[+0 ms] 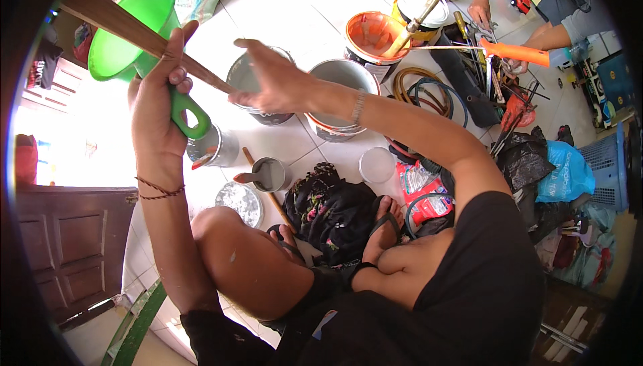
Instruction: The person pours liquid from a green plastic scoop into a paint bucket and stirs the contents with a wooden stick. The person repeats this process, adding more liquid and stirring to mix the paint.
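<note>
My left hand is raised at the upper left, its fingers closed. It grips a bright green plastic dipper by the looped handle, together with a long wooden stick that slants across the dipper. My right hand reaches across, slightly blurred, with fingers apart beside the lower end of the stick. Whether it touches the stick I cannot tell. Below it stand a grey-lined bucket and a second bucket, whose insides look grey.
Around my feet are a small grey pot, a metal pail, a clear tub and a black flowered cloth. An orange bucket holds a paint-smeared stick. At the right, another person's hand is near tools and an orange-handled roller.
</note>
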Demonstrator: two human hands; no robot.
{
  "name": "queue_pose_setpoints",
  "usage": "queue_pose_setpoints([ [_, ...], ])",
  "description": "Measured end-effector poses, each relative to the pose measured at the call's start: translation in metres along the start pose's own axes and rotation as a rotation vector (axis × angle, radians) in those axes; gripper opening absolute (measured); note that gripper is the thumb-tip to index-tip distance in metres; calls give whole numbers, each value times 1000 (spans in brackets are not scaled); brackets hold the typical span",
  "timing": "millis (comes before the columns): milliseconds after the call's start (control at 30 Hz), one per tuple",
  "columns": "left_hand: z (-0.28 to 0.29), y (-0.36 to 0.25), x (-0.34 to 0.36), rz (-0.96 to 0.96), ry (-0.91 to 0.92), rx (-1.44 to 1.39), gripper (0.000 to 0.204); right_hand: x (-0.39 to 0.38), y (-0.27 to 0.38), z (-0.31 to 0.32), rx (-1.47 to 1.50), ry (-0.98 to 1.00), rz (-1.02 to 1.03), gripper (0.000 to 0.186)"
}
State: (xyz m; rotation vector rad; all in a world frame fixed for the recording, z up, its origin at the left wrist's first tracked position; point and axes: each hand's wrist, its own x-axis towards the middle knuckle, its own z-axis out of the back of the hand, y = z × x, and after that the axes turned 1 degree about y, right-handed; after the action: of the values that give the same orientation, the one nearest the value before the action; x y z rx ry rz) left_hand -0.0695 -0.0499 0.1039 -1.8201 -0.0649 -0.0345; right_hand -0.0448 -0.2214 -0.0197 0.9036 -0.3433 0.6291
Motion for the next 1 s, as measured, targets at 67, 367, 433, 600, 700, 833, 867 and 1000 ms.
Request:
queue_pose_setpoints([
  [67, 6, -3, -2, 24, 22, 19, 34, 20, 16, -15, 133, 59, 104, 64],
  [367, 17, -14, 15, 2, -2, 26, 35, 69, -16, -43, 218, 341, 59, 12],
  [433, 23, -20, 15, -9, -33, 21, 34, 74, -19, -41, 158, 353, 38, 12],
  [600, 41, -54, 29, -32, -13, -41, 39, 81, -33, -31, 15, 164, -52, 8],
  [700, 55, -82, 29, 8, 36, -110, 46, 76, -34, -34, -22, 197, 6, 13],
  [833, 62, -76, 2, -80, -5, -31, 53, 70, -18, -42, 141, 171, 70, 20],
  [867, 70, -72, -3, -96, -5, -25, 53, 73, -18, -47, 175, 154, 59, 23],
  [1000, 88, -67, -5, -61, 65, -120, 57, 79, -37, -51, 202, 77, 41, 20],
])
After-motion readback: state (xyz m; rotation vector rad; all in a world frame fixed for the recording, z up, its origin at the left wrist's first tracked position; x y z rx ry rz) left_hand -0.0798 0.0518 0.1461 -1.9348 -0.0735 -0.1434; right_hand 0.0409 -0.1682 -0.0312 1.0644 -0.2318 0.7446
